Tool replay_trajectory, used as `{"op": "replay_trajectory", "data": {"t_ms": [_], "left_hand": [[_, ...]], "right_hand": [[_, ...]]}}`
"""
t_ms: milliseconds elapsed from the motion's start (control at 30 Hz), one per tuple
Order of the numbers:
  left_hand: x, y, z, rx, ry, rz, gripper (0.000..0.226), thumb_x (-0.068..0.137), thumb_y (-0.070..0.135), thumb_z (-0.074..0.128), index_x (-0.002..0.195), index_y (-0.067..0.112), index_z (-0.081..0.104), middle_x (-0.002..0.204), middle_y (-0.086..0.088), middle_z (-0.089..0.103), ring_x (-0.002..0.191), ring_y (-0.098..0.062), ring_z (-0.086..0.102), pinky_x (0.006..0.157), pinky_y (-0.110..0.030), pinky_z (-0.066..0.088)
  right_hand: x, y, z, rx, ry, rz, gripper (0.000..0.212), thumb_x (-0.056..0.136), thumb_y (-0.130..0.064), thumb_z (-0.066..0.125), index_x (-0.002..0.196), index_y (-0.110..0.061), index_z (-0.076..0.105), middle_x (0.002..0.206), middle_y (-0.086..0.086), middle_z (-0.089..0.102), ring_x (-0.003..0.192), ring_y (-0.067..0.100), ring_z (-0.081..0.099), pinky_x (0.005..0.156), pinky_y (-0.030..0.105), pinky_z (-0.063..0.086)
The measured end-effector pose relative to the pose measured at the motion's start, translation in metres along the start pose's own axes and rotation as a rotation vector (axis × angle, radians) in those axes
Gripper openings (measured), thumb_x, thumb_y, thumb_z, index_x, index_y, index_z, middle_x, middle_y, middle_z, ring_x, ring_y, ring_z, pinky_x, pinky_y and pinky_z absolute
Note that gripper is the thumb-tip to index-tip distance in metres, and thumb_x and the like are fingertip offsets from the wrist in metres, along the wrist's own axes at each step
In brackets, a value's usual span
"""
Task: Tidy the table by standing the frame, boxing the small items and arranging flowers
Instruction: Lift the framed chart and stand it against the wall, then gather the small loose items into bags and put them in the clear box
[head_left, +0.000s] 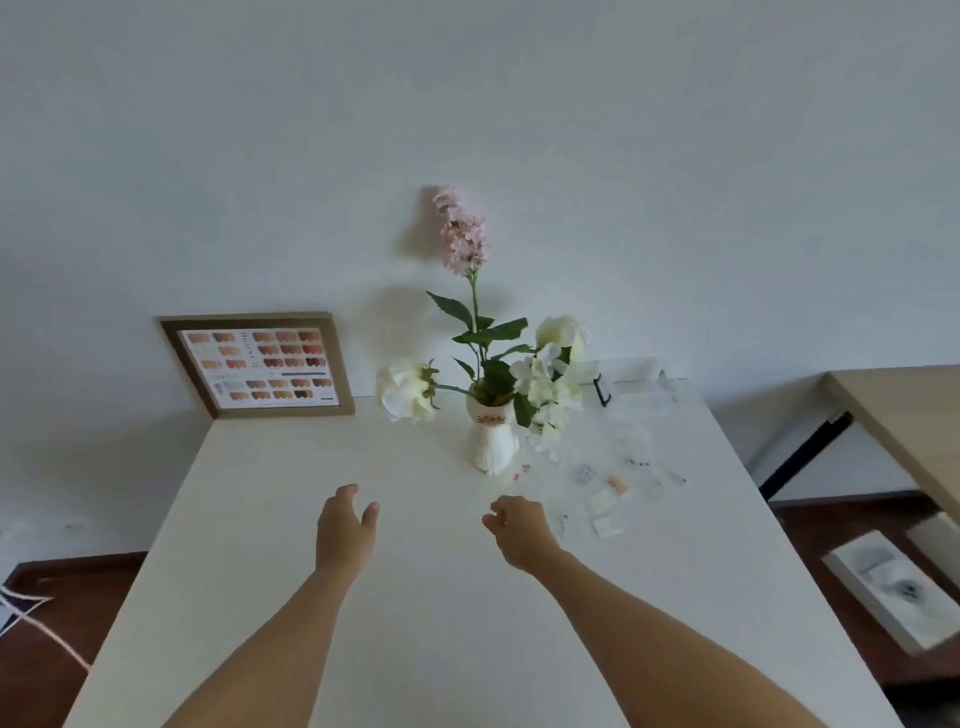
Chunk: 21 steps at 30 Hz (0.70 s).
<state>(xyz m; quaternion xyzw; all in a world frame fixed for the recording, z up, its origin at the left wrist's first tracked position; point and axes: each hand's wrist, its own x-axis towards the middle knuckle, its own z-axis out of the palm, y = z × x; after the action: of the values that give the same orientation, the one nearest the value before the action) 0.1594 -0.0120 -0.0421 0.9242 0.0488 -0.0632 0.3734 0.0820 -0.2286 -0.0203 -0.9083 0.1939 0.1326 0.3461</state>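
In the head view, both hands hover over the white table (322, 597) and hold nothing. The left hand (344, 530) is open with the fingers spread; the right hand (519, 530) has its fingers loosely curled, grasping nothing.

The frame (258, 364) stands at the far left edge, leaning on the wall. The flowers (488, 358) are in the cat vase (491, 436) in the middle of the far side. The small items (608, 493) lie scattered to the right of the vase, and a clear box (631, 384) is behind them near the wall.

The vase looks narrow and top-heavy, with one white bloom hanging far to the left. If a hand or forearm brushes the stems on the way to the items, the vase may tip. The tiny beads near the vase could roll away if swept. The clear bags are hard to see and may be missed.
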Motion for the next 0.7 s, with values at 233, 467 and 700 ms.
{"op": "replay_trajectory", "data": {"t_ms": [233, 467, 700], "left_hand": [[-0.056, 0.064, 0.098, 0.045, -0.263, 0.142, 0.04, 0.09, 0.019, 0.056, 0.127, 0.006, 0.049, 0.129, -0.016, 0.055, 0.119, -0.031, 0.052, 0.1, -0.037, 0.041], [-0.064, 0.106, 0.163, 0.136, -0.453, 0.329, 0.042, 0.088, 0.02, 0.058, 0.129, 0.012, 0.049, 0.129, -0.009, 0.057, 0.122, -0.026, 0.049, 0.099, -0.034, 0.043], [-0.064, 0.128, 0.208, 0.285, -0.482, 0.385, 0.052, 0.087, 0.016, 0.06, 0.136, 0.011, 0.041, 0.139, -0.008, 0.048, 0.127, -0.028, 0.042, 0.098, -0.036, 0.047]], "right_hand": [[-0.032, 0.111, -0.057, 0.083, 0.132, 0.192, 0.031, 0.096, -0.022, 0.05, 0.117, -0.003, 0.063, 0.114, 0.014, 0.065, 0.109, 0.029, 0.058, 0.091, 0.032, 0.046], [-0.032, 0.164, -0.078, 0.155, 0.262, 0.349, 0.03, 0.096, -0.019, 0.051, 0.12, -0.003, 0.061, 0.119, 0.014, 0.063, 0.112, 0.028, 0.057, 0.094, 0.032, 0.047], [-0.008, 0.202, -0.101, 0.167, 0.328, 0.441, 0.027, 0.095, -0.017, 0.053, 0.117, -0.004, 0.061, 0.115, 0.013, 0.065, 0.104, 0.027, 0.06, 0.079, 0.026, 0.043]]}}
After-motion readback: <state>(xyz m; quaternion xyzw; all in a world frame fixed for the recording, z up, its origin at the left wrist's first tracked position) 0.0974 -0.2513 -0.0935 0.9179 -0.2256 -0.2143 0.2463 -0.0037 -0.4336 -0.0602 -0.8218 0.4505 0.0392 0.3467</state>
